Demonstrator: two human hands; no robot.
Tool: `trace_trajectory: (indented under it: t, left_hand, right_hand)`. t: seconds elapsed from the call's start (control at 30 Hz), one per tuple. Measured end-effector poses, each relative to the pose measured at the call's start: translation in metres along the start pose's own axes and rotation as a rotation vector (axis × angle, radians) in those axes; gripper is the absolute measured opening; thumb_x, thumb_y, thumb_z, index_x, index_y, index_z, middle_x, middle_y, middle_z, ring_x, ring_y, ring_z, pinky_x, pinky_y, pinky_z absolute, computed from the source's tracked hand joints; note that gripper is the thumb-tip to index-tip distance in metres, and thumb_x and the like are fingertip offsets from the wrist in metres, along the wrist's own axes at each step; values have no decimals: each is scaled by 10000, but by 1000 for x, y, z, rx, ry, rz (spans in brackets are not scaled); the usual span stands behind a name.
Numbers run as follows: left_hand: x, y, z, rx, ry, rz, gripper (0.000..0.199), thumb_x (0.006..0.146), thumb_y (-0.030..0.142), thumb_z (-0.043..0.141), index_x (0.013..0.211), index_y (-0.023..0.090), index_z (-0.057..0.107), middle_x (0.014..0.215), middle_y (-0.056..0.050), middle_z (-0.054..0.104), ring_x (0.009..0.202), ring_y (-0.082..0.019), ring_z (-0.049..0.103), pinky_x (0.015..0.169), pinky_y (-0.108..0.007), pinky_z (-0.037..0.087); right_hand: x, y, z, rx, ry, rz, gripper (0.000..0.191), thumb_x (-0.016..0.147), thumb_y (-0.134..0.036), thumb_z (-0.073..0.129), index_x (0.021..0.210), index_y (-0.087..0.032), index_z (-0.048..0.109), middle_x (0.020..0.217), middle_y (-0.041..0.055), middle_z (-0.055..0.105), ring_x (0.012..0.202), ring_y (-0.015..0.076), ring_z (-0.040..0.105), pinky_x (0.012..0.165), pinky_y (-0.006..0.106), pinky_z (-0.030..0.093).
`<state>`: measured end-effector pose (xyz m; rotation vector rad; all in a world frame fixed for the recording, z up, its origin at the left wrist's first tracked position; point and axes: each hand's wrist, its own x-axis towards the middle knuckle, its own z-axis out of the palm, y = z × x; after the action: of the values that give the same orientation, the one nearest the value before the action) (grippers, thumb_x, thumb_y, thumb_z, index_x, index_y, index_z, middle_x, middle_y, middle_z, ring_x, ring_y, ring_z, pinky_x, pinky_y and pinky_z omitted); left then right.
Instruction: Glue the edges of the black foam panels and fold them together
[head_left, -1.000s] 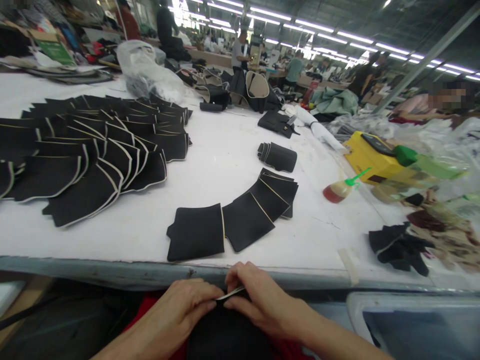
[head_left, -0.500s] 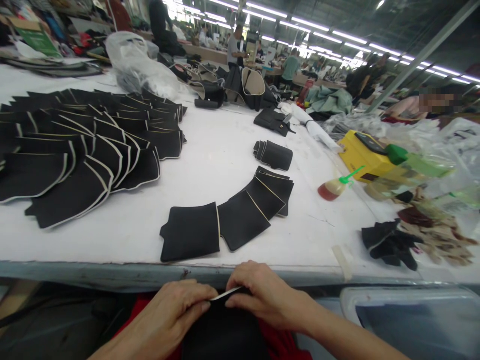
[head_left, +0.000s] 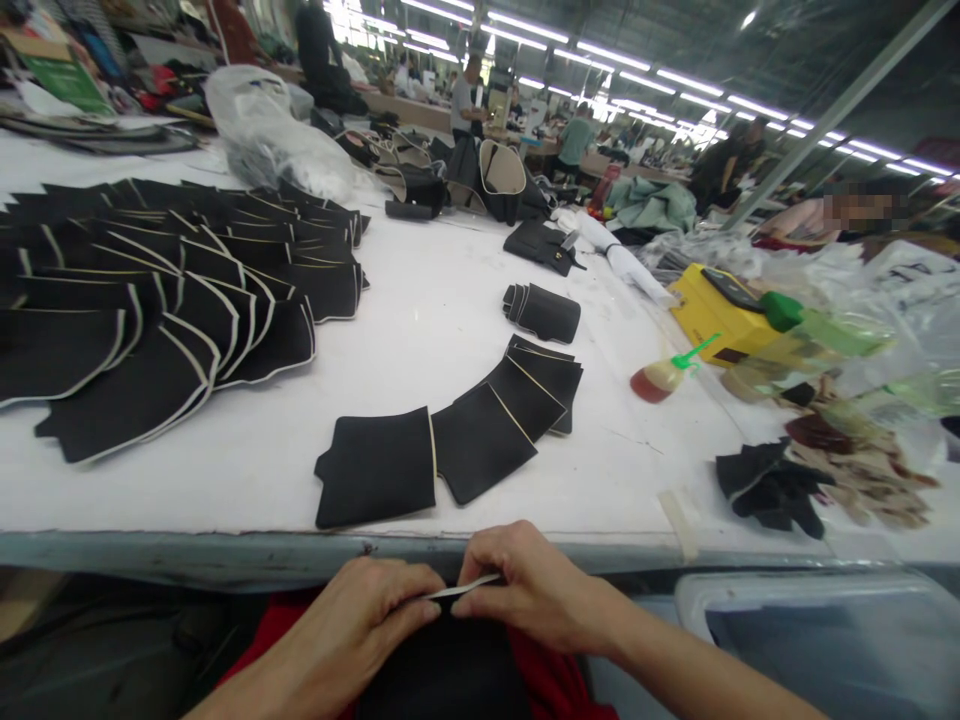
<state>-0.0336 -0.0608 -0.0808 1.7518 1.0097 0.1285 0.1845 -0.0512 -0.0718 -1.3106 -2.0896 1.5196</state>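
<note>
Below the table's front edge, a black panel with a pale edge lies over the lap. My left hand pinches its top edge from the left. Close beside it, my right hand grips the same edge between thumb and fingers. Just beyond the hands, a black piece lies flat on the white table, followed by an overlapping row of black pieces curving back to the right. A small curled stack of black pieces sits behind that row.
Many fanned black pieces cover the table's left. At the right are a bottle with a green nozzle, a yellow box, black scraps and plastic bags. A clear-lidded bin stands at the lower right. People work in the background.
Both hands have shifted slightly along the pale edge, the left one a little to the right. The whole view has moved slightly.
</note>
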Motion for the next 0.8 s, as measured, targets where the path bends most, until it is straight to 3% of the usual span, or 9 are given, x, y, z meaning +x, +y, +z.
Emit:
trace_trajectory:
  t: [0.17, 0.3, 0.47, 0.7, 0.8]
  left_hand:
    - [4, -7, 12, -53, 9, 19, 394, 956, 433, 378, 690, 178, 517, 671, 35, 479, 648, -113, 459, 600, -232, 282]
    - [3, -9, 11, -120, 30, -23, 377, 940, 445, 402, 690, 178, 497, 654, 41, 399, 637, -109, 397, 581, -232, 259]
    - [2, -8, 10, -176, 28, -60, 357, 920, 421, 424, 660, 177, 444, 642, 42, 318, 621, -106, 323, 561, -233, 230]
    - [-1, -6, 7, -176, 72, -39, 324, 906, 375, 476, 669, 165, 547, 613, 42, 427, 620, -110, 409, 574, -230, 270]
    - [-11, 0, 7, -240, 52, 112, 290, 925, 403, 483, 793, 196, 636, 752, 3, 605, 707, -147, 536, 625, -252, 395]
  right_hand:
    - [-4, 6, 3, -13, 5, -35, 112, 801, -261, 753, 773, -158, 718, 682, -38, 629, 651, 92, 559, 607, 174, 358]
    - [-9, 6, -2, 29, -3, -22, 58, 820, -224, 725, 825, -167, 735, 703, -37, 631, 670, 93, 559, 626, 169, 364]
    - [-10, 4, -9, 52, -30, 37, 56, 831, -186, 674, 812, -159, 719, 616, -58, 530, 576, 76, 459, 557, 178, 321]
    - [-14, 9, -1, -44, -2, 25, 177, 846, -298, 611, 745, -177, 693, 650, -11, 574, 623, 130, 506, 588, 223, 370]
    - [-1, 25, 7, -30, -11, 10, 233, 884, -391, 582, 786, -210, 693, 748, 34, 642, 684, 167, 559, 637, 264, 457]
